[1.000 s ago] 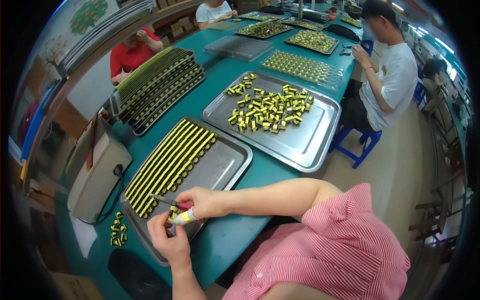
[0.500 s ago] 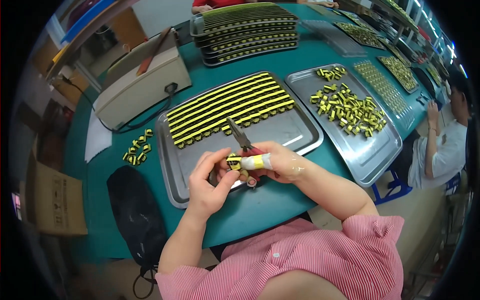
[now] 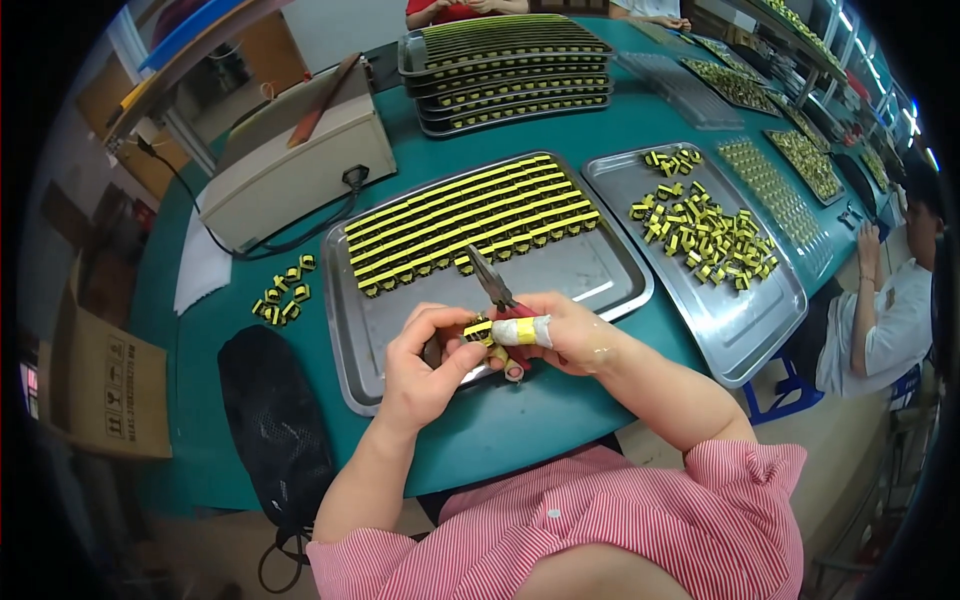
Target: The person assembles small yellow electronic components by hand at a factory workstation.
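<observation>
My left hand [image 3: 413,372] pinches a small black part with yellow tape [image 3: 479,331] between thumb and fingers. Facing it, my right hand [image 3: 575,335] is wrapped round pliers [image 3: 487,275] with red handles, their dark jaws pointing up and away from me. White and yellow wrapping [image 3: 523,331] covers one right finger, whose tip touches or nearly touches the part. Both hands are over the near edge of a metal tray [image 3: 352,350]. Toward the tray's far side stand tight rows of the same yellow-taped parts [image 3: 465,222].
On the right, a second metal tray [image 3: 715,345] bears a loose heap of parts. Stacked trays [image 3: 510,80] stand behind. At left are a beige box-shaped device [image 3: 300,165], several loose parts [image 3: 283,291] and a black bag [image 3: 275,420]. A co-worker [image 3: 868,310] sits at far right.
The view has shifted a little, so the table and trays appear slightly lower and to the right. My hands keep nearly the same grip; the part has turned slightly between my fingers.
</observation>
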The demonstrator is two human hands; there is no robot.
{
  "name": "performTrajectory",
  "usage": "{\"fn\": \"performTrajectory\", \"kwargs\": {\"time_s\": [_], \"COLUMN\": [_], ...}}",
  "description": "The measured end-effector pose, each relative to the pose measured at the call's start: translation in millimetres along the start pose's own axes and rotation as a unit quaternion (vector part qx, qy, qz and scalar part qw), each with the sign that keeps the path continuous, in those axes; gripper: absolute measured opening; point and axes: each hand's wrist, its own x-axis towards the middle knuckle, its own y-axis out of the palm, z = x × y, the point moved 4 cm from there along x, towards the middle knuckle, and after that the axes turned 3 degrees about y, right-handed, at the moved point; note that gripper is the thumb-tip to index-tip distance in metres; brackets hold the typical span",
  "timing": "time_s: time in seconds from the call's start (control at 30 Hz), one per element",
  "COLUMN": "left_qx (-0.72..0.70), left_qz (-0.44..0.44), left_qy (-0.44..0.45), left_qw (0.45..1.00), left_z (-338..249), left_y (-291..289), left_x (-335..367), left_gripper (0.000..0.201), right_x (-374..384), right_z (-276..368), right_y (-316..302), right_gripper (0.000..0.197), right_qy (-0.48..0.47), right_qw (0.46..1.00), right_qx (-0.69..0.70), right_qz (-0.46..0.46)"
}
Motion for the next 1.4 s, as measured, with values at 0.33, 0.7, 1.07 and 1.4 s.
{"fn": "performTrajectory", "kwargs": {"time_s": [0.33, 0.7, 1.07, 1.4], "left_qx": [-0.024, -0.317, -0.292, -0.292], "left_qz": [0.009, -0.049, 0.002, 0.053], "left_qy": [-0.007, -0.173, -0.134, -0.123], "left_qw": [1.000, 0.931, 0.947, 0.947], "left_z": [6.0, 8.9, -0.9, -4.2], "left_y": [1.2, 5.5, 8.1, 12.8], "left_x": [-1.5, -8.2, -11.4, -13.4], "left_gripper": [0.028, 0.063, 0.076, 0.084], "right_x": [-2.9, -18.8, -27.4, -25.0], "right_z": [1.7, 14.5, 10.3, 7.5], "right_y": [5.7, 29.9, 45.8, 44.0], "right_gripper": [0.024, 0.040, 0.040, 0.040], "right_qy": [-0.005, -0.461, -0.510, -0.524], "right_qw": [1.000, 0.708, 0.609, 0.577], "right_qx": [0.005, -0.521, -0.595, -0.611], "right_qz": [0.020, -0.121, -0.124, -0.135]}}
